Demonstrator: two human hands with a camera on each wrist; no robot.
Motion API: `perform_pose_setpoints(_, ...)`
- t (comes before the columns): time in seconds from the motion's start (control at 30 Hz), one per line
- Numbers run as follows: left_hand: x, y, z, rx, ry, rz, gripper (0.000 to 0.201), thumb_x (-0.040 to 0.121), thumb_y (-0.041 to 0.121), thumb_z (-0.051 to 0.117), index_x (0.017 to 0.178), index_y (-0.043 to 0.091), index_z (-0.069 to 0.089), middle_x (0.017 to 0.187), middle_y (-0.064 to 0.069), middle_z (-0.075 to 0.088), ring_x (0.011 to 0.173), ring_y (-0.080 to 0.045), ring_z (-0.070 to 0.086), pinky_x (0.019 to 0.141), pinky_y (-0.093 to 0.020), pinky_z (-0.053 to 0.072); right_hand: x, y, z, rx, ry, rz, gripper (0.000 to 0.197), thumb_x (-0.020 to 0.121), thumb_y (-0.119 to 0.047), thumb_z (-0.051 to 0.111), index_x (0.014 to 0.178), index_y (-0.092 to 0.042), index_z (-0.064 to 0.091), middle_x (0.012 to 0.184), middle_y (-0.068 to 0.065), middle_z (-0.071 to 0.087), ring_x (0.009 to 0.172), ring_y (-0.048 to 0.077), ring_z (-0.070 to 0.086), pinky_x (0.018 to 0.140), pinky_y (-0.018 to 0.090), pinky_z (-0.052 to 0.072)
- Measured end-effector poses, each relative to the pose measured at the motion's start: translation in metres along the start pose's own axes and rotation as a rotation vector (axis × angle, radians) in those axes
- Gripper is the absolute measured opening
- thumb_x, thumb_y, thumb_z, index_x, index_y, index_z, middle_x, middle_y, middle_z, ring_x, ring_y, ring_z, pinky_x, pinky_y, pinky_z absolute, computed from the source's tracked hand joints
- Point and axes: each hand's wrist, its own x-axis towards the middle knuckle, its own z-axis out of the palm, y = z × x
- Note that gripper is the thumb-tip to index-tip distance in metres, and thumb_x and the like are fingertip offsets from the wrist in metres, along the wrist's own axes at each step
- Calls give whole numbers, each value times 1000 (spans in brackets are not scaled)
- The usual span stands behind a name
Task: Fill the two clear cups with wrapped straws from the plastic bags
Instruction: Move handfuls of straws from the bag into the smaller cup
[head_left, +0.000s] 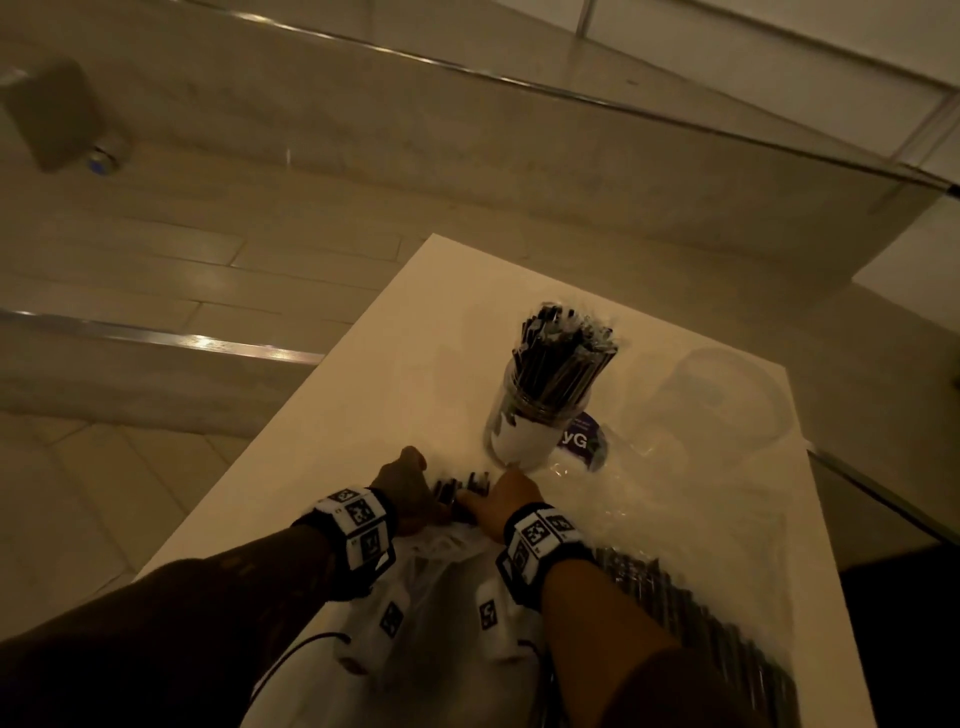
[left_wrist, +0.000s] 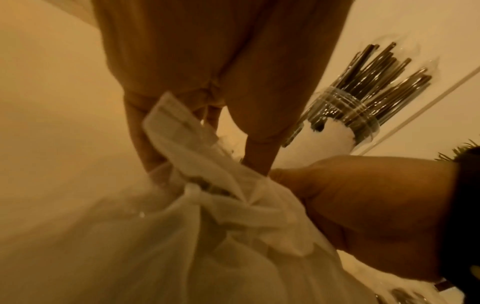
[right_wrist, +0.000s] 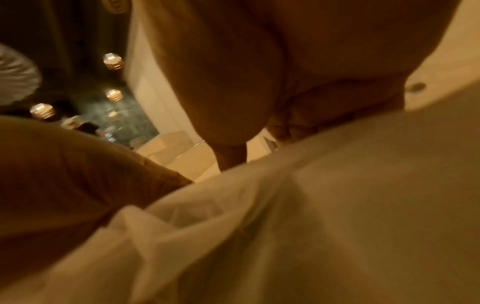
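Head view, near edge, 6 o'clock: both forearms reaching in over a white plastic bag (head_left: 436, 587) lying on the white table (head_left: 395, 358). Second, clear bag of dark straws (head_left: 727, 623) at 5 o'clock, flat on the table just right of the right forearm. Left hand (head_left: 408, 491) and right hand (head_left: 506, 501) meeting at the far end of the white bag, almost touching each other, dark straw ends (head_left: 462, 486) poking out between them. Left wrist view: left hand's fingers (left_wrist: 145, 144) curled around the gathered mouth of the bag, thumb down beside it; right hand's fingers folded in against the same bunched plastic from 3 o'clock, clamped on it. Right wrist view: blurred; bag plastic filling the lower frame, exact finger positions not readable there. Farther out, 1 o'clock from the hands: clear cup (head_left: 540, 415) upright on the table, packed with dark wrapped straws (head_left: 566, 353) fanning out above its rim, white lower section visible through the wall. Purple label (head_left: 582, 439) on crumpled clear plastic just right of the cup's base. Beyond, at 2 o'clock: second clear cup (head_left: 727, 395), faint, near the right table edge; contents not discernible. Tiled floor (head_left: 156, 270) past the table's far edge.
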Motion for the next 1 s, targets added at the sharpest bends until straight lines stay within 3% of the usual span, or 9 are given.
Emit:
perform_pose_setpoints(0.1, 2, -2, 6, -63, 34, 57, 64, 75, 25, 78, 123, 11, 37, 107, -15, 59, 84, -25, 53, 70, -34, 45, 9, -4, 7, 115, -41, 14, 37, 83, -41, 71, 103, -11, 63, 101, 5, 67, 90, 23, 64, 76, 30, 51)
perform_pose_setpoints(0.23, 4, -2, 11, -62, 93, 107, 57, 78, 29, 75, 120, 13, 39, 106, -13, 59, 81, -24, 52, 66, -32, 42, 13, -5, 7, 183, -97, 16, 18, 86, -33, 68, 77, -18, 62, 78, 1, 64, 69, 15, 59, 65, 26, 49)
perform_pose_setpoints(0.33, 4, 3, 8, -55, 129, 125, 54, 79, 26, 74, 119, 12, 41, 101, -11, 58, 80, -24, 52, 67, -32, 42, 13, -5, 4, 260, -37, -58, 11, 93, -27, 58, 91, -17, 63, 90, 3, 63, 80, 18, 59, 76, 28, 46)
perform_pose_setpoints(0.47, 8, 3, 7, -41, 164, 142, 50, 78, 21, 74, 116, 12, 42, 97, -12, 61, 77, -23, 54, 67, -33, 45, 14, -9, 1, 334, 136, -93, 31, 97, -31, 50, 113, -7, 62, 102, 14, 68, 88, 27, 64, 80, 34, 51)
perform_pose_setpoints(0.57, 10, 1, 13, -36, 188, 146, 49, 78, 20, 74, 115, 13, 42, 103, -12, 61, 83, -25, 56, 73, -35, 48, 7, -13, -4, 457, 222, -205, 31, 98, -29, 48, 126, -15, 50, 102, 17, 67, 79, 25, 66, 66, 31, 54)
perform_pose_setpoints(0.67, 10, 0, 18, -30, 222, 155, 48, 78, 22, 73, 114, 15, 42, 105, -10, 60, 90, -26, 58, 78, -36, 49, -15, -26, -21, 626, 389, -380, 22, 97, -28, 54, 117, -18, 53, 94, 7, 64, 78, 18, 63, 71, 28, 52)
perform_pose_setpoints(0.77, 11, -2, 20, -8, 212, 143, 49, 78, 22, 73, 115, 16, 42, 107, -10, 60, 91, -25, 57, 80, -37, 50, -44, -43, -51, 773, 543, -524, 11, 92, -34, 62, 96, -25, 56, 94, 2, 65, 91, 26, 64, 88, 45, 54)
perform_pose_setpoints(0.9, 0, 6, 15, 24, 206, 131, 51, 81, 38, 67, 118, 14, 43, 113, -12, 53, 95, -26, 52, 80, -36, 46, -90, -54, -110, 917, 785, -672, 18, 91, -32, 64, 77, -27, 55, 65, 2, 62, 60, 21, 59, 62, 39, 56)
perform_pose_setpoints(1.0, -29, 33, -6, -213, 358, 414, 57, 66, 47, 64, 111, 15, 49, 112, -7, 50, 104, -25, 49, 87, -39, 46, -106, -50, -141, 1081, 813, -733, 22, 94, -27, 61, 76, -21, 50, 47, -6, 52, 45, 18, 49, 54, 34, 47)
